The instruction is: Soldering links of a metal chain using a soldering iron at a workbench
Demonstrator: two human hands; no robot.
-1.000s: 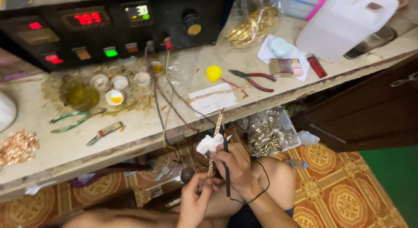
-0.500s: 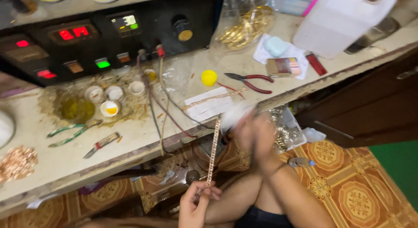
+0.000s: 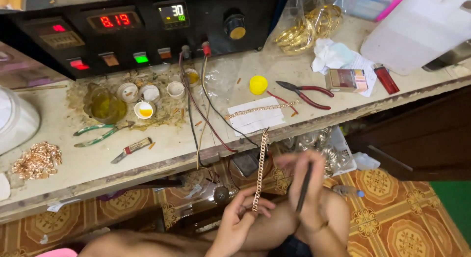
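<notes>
Chain (image 3: 259, 171) hangs taut below the bench (image 3: 162, 156) edge, its top clipped to a black lead, its lower end pinched in the left hand (image 3: 239, 222), which seems to keep the links straight and reachable. Right hand (image 3: 305, 183), blurred, is closed around a dark rod (image 3: 303, 194) just beside the chain. Another chain (image 3: 262, 108) lies on white paper on the bench, near red pliers (image 3: 304, 92).

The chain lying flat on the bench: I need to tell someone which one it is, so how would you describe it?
Start at the black control box along the back of the workbench, then come forward to the white paper near the front edge. The chain lies stretched across that paper, left of the red-handled pliers. Unlike the chain hanging from the left hand, it lies flat and untouched.
</notes>
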